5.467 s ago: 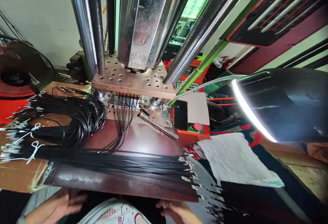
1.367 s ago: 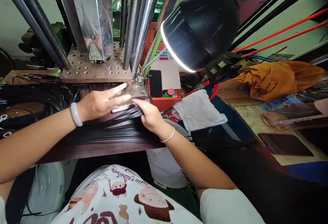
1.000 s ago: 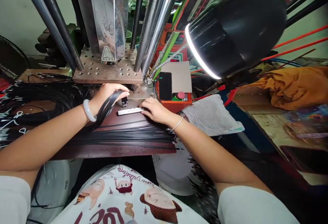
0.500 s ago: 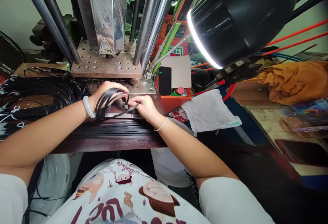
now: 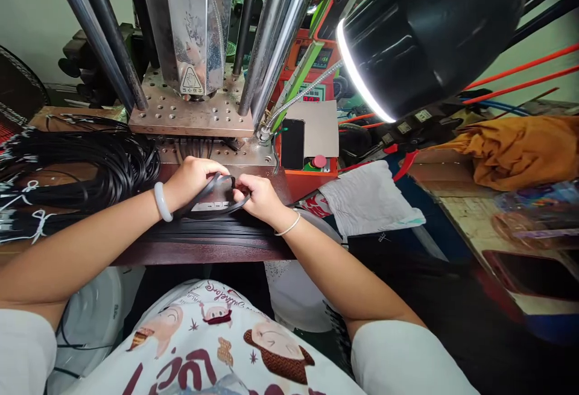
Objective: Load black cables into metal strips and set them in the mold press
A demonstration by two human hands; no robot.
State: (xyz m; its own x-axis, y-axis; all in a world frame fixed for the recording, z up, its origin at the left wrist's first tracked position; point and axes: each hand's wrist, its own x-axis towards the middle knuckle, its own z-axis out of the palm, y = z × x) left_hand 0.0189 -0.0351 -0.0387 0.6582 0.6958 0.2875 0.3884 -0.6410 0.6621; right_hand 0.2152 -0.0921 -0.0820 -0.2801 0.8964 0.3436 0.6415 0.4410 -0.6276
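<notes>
My left hand (image 5: 192, 179) is closed round a looped bunch of black cables (image 5: 204, 197) in front of the press. My right hand (image 5: 257, 195) pinches the same bunch at its right end, and the two hands almost touch. Beneath them a flat row of black cables (image 5: 203, 232) lies across the dark red-brown bench top (image 5: 190, 253), with a small metal strip (image 5: 216, 205) just under the loop. The perforated press plate (image 5: 190, 119) sits right behind my hands.
A large bundle of black cables (image 5: 85, 169) is heaped at the left. A black lamp (image 5: 429, 27) on a flexible neck hangs at upper right. An orange control box with a red button (image 5: 319, 160), a white cloth (image 5: 368, 199) and an orange cloth (image 5: 520, 148) lie to the right.
Both hands rose from below the bench to the press front. The left hand gathered a loop of cables, and the right hand left the metal strip and pinched the loop's end.
</notes>
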